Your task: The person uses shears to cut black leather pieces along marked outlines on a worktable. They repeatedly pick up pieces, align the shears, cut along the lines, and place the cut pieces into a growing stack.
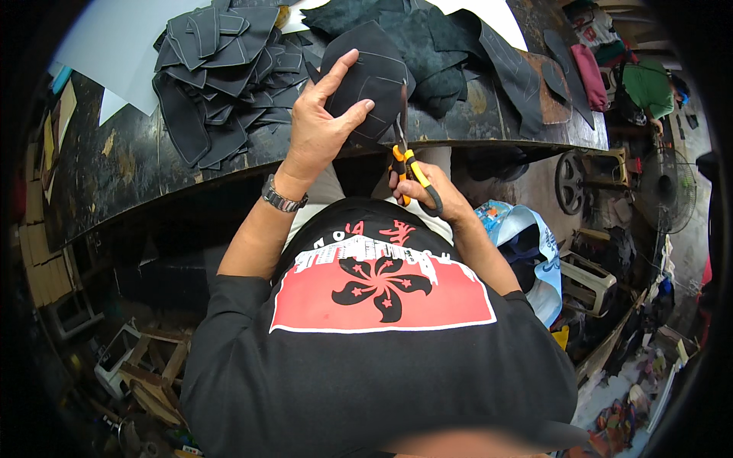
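My left hand [322,130] is closed on a black leather piece [382,72] marked with thin pale lines, thumb and forefinger spread over its face. The piece is held up at the near edge of the table. My right hand [431,187] grips scissors [404,156] with yellow and black handles, the blades pointing up along the right edge of the leather. Whether the blades touch the leather, I cannot tell. Left of my left hand lies a heap of cut black pieces [221,80], many with pale outlines.
Dark crumpled leather [435,49] and a long black strip [508,69] lie on the worn black table [130,172]. A light blue bag [546,252] stands below right, near a plastic stool [588,282]. Further right are a fan [668,191] and a person in green [647,88].
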The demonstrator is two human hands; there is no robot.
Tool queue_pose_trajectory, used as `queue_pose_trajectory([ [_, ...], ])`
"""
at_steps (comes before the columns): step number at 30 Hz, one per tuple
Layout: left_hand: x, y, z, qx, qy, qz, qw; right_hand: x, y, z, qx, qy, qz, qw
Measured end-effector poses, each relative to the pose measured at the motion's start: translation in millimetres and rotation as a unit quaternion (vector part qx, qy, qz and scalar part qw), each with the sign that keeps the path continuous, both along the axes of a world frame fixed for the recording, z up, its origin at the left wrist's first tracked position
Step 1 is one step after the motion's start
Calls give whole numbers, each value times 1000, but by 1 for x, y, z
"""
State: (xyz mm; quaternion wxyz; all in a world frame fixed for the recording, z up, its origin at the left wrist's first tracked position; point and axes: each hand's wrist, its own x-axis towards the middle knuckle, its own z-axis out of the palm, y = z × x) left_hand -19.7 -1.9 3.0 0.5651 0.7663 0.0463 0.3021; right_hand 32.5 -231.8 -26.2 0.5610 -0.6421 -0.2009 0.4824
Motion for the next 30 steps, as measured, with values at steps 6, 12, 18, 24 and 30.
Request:
queue_pose_trajectory([
  [6, -1, -1, -2, -20, 3, 16, 1000, 2, 1, 12, 25, 33, -33, 999],
  [12, 2, -1, 4, -36, -44, -16, 998, -7, -5, 9, 8, -17, -16, 1000],
  [18, 14, 4, 11, -89, -95, -12, 991, -19, -17, 14, 52, -43, -38, 997],
  [24, 20, -2, 7, -148, -104, 1, 983, -17, -8, 16, -52, -65, 43, 996],
  [30, 9, -23, 3, -164, -35, -44, 985, -17, 1, 15, 28, 85, -91, 992],
])
